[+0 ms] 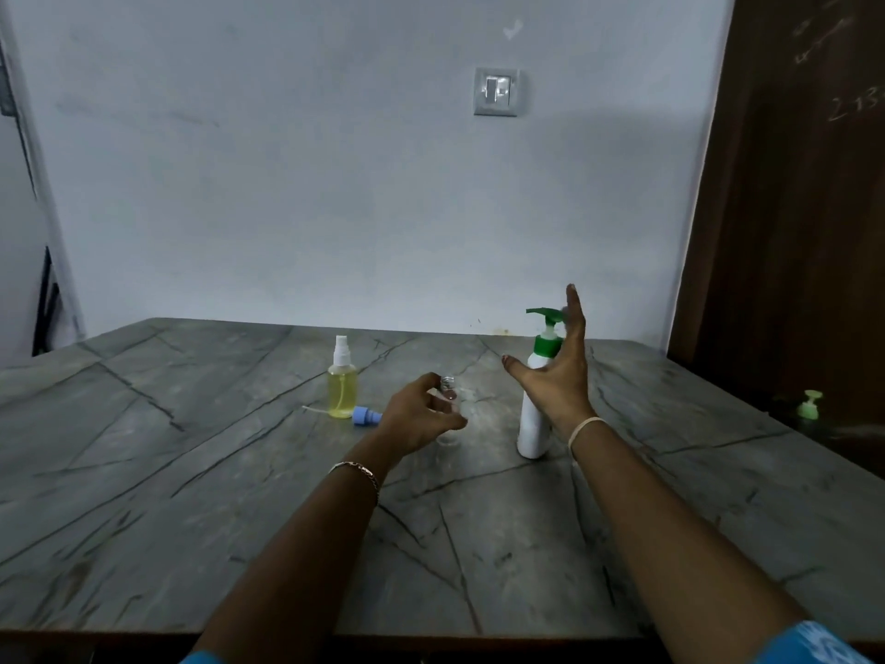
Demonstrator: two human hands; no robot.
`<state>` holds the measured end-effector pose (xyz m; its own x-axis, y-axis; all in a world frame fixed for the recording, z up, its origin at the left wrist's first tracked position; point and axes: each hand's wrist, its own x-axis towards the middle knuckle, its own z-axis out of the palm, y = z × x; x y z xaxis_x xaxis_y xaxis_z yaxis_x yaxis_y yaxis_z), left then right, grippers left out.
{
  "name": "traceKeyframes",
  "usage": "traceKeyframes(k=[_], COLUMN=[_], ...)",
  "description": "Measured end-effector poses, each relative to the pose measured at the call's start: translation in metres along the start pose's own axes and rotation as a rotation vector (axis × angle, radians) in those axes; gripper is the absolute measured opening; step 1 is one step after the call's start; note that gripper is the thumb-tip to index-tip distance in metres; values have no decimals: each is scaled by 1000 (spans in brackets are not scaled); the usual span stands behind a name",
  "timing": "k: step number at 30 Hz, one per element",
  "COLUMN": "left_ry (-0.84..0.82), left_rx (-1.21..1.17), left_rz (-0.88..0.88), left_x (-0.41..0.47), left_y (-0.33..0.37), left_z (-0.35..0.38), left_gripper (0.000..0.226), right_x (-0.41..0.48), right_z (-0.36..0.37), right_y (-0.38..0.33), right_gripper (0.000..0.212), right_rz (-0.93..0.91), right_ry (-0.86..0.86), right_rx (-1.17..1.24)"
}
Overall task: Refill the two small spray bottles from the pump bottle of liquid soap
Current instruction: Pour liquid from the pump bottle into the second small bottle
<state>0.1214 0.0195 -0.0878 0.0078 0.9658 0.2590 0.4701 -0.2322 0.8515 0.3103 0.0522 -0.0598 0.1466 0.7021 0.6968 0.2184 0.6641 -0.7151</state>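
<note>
Pump bottle [531, 424]: upright, long axis vertical, just behind R hand [558, 376], fingers spread, prob. not touching. Clear spray bottle [448, 386]: uncapped, upright, gripped in L hand [416, 416], just left of pump bottle.

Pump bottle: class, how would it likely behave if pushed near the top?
The pump bottle is tall on a narrow base, so it would probably tip, not slide. Its smooth wall may feel slippery. Opaque, so weight unclear.

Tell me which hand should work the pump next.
Right, likely. The right hand is open beside the pump bottle, fingers by its green head; the left hand holds the clear small bottle.
</note>
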Motion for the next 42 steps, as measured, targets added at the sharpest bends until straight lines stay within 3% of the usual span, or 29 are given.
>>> traceKeyframes(k=[8, 14, 23, 30, 42], left_ry=[-42, -15, -9, 46, 50], left_rx=[-58, -143, -161, -185, -174], left_rz=[-14, -13, 4, 2, -6], left_x=[9, 8, 7, 7, 5], left_y=[-2, -10, -9, -5, -4], left_z=[-3, 0, 3, 5, 6], left_gripper=[57, 68, 72, 59, 58], right_x=[-7, -14, -21, -21, -21], right_z=[13, 8, 1, 4, 9], right_y=[-3, -5, -8, -9, -10], right_gripper=[122, 110, 100, 94, 81], right_rz=[-56, -252, -294, -286, -294], right_ry=[-127, -315, -508, -562, -569], right_rx=[-100, -418, -731, -807, -772])
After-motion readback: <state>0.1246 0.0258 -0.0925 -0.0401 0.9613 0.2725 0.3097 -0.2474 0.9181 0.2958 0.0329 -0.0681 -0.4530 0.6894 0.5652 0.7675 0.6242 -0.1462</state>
